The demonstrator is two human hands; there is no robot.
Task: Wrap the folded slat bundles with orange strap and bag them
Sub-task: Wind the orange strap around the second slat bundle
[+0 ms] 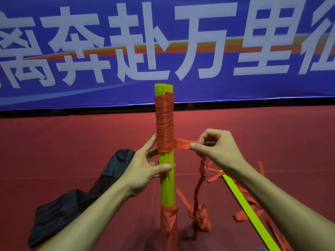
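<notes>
A yellow-green folded slat bundle (pixel 167 182) stands upright in the middle of the view. Orange strap (pixel 165 124) is wound in many turns around its upper part, and more strap covers its lower end. My left hand (pixel 145 169) grips the bare middle of the bundle just below the wound turns. My right hand (pixel 215 149) pinches the free strap, pulled taut to the right of the bundle. The strap's loose tail (pixel 199 185) hangs from that hand down to a heap on the floor. A black bag (pixel 76 201) lies at the left.
A loose yellow-green slat (pixel 248 209) lies diagonally on the red floor (pixel 72 138) at the right, among tangled orange strap (pixel 243 214). A blue banner (pixel 163 42) with large white characters stands behind.
</notes>
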